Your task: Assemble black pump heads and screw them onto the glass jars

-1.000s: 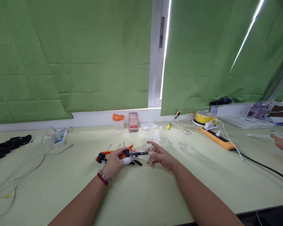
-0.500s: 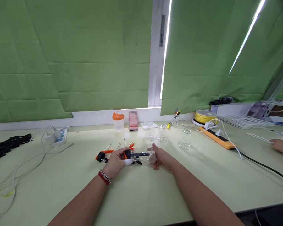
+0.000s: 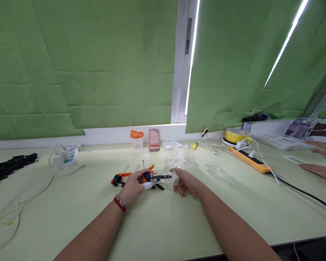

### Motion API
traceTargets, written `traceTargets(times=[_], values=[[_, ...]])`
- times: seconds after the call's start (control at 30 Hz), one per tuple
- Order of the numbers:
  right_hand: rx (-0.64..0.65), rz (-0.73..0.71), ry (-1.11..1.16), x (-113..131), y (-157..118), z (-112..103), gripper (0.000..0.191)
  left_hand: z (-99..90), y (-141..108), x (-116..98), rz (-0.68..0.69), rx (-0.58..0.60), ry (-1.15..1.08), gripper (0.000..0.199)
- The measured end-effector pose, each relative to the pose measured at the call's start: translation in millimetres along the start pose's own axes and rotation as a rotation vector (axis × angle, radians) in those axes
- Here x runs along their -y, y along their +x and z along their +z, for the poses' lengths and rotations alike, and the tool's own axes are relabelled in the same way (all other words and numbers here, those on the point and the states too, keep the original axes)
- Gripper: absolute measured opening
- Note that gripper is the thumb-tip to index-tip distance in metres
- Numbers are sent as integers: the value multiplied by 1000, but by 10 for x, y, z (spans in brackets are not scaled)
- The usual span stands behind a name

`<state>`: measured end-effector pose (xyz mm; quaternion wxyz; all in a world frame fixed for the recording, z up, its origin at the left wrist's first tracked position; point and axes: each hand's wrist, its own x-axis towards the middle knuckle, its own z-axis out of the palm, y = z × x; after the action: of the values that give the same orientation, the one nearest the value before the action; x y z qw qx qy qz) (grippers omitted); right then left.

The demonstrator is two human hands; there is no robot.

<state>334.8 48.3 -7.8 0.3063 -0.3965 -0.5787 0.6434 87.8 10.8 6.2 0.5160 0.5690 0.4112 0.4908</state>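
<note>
A clear glass bottle (image 3: 165, 175) is held sideways in front of me. My right hand (image 3: 187, 180) wraps round its base end. My left hand (image 3: 136, 185), white tape on the thumb, grips the black and orange bottle top (image 3: 147, 177) at the neck. A dark stem (image 3: 163, 177) runs from this top into the bottle. Just beyond and left of my left hand lie several similar black and orange tops (image 3: 117, 179) with thin metal rods; my fingers partly hide them. Further back stand three clear glass vessels (image 3: 213, 161), apparently upside down.
An orange-lidded cup (image 3: 137, 140) and a blurred pink-screened object (image 3: 154, 140) stand by the wall. Yellow-handled tools lean in a glass jar (image 3: 202, 139). An orange power strip (image 3: 247, 159), white cables (image 3: 19, 192) and black parts (image 3: 11, 165) flank me. Another person's hands (image 3: 319, 170) are far right.
My hands and the bottle hold almost the same pose, my right hand shifted very slightly left. At far right, a second hand of the other person has come into view.
</note>
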Motion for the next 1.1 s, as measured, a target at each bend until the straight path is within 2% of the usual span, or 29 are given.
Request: traceTargets(times=[0.1,0.17,0.23,0.33,0.4,0.47,0.67,0.9,1.03,1.1], values=[[-24,34,-17,-59,52,-7,68,6,2,3,4,-6,3,49],[-53,6,-15,-66,61,-3,69,1,3,0,9,-12,10,49],[-64,-65,20,-44,45,5,63,-7,4,-4,14,-23,16,50],[-12,-170,109,15,-8,13,48,-15,4,-15,20,-30,16,52],[15,-187,144,47,-41,13,53,-12,-1,-30,18,-20,2,51],[18,-166,144,63,-59,12,64,-1,-10,-50,5,-10,-14,49],[-9,-121,66,35,-25,1,52,32,-33,-88,-33,-39,-31,52],[-5,23,6,-10,17,-21,66,50,-39,-70,-60,-55,5,53],[-2,53,31,-5,12,-1,69,51,-34,-71,-69,-72,14,56],[-1,16,54,17,-15,17,66,40,-29,-75,-76,-74,18,57]])
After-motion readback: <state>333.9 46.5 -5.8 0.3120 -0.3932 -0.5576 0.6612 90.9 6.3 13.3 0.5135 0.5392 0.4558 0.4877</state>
